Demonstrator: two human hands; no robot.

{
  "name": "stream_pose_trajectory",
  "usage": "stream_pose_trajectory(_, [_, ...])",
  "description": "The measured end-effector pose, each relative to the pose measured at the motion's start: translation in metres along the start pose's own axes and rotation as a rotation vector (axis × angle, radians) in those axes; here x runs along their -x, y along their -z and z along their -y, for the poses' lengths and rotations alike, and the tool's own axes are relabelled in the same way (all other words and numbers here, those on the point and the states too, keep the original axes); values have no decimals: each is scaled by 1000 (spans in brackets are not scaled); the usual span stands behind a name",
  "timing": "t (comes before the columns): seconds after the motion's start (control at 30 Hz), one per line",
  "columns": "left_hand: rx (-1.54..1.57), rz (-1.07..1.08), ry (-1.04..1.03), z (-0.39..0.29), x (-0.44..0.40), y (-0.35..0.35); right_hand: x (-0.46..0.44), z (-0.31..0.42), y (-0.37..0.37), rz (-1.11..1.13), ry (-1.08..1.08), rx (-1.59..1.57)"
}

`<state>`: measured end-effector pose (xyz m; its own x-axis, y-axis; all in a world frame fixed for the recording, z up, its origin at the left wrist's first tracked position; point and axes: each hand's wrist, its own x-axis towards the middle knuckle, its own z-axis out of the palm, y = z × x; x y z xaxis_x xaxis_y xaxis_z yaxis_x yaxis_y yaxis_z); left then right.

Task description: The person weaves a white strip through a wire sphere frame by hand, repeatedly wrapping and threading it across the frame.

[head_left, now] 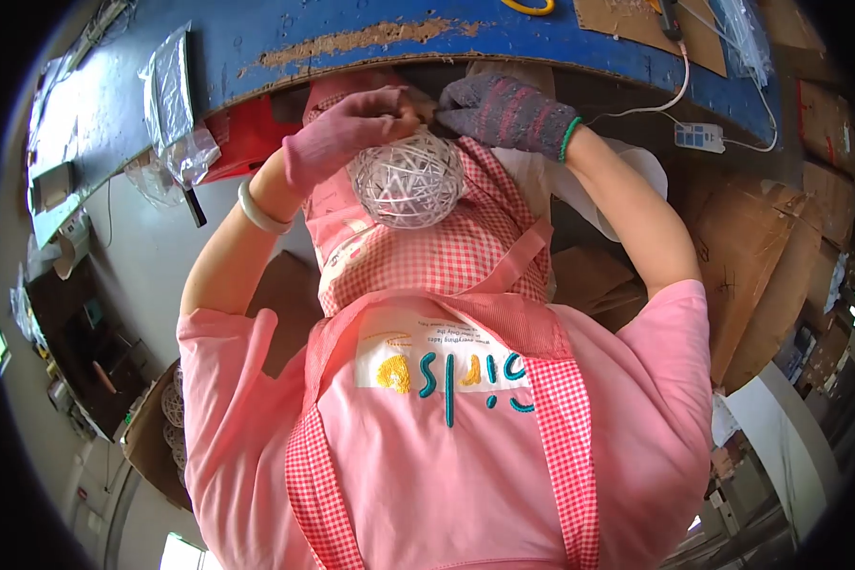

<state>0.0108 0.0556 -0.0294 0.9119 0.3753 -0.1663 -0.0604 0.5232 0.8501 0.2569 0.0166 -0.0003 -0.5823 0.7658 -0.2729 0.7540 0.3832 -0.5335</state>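
Fingers of your left hand (351,128) and right hand (508,112) are curled in, nearly meeting; can't tell what they pinch; woven ball (408,187) sits just below, against your apron (418,261), off the bench's (541,40) near edge; likely light, springy, crushable; cup its sides; carton (148,439) at your left holds similar balls (173,404).

Your station is a workshop. Identify it by the blue workbench (541,36), its surface partly worn to brown; the power strip (699,137) with its cables; the large cardboard box (755,275) at your right; your checked apron (413,256); and the carton (147,442) of woven balls (173,407).
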Motion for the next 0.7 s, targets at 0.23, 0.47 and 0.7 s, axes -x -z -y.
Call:
stream_pose_trajectory(0.23, [51,-185,-171,25,19,-14,-5,2,-32,-218,229,-537])
stream_pose_trajectory(0.47, [713,-468,-161,67,35,-15,-5,26,-21,-56,52,-982])
stream_pose_trajectory(0.7, [1024,-477,-261,64,41,-17,9,33,-4,-487,596,-272])
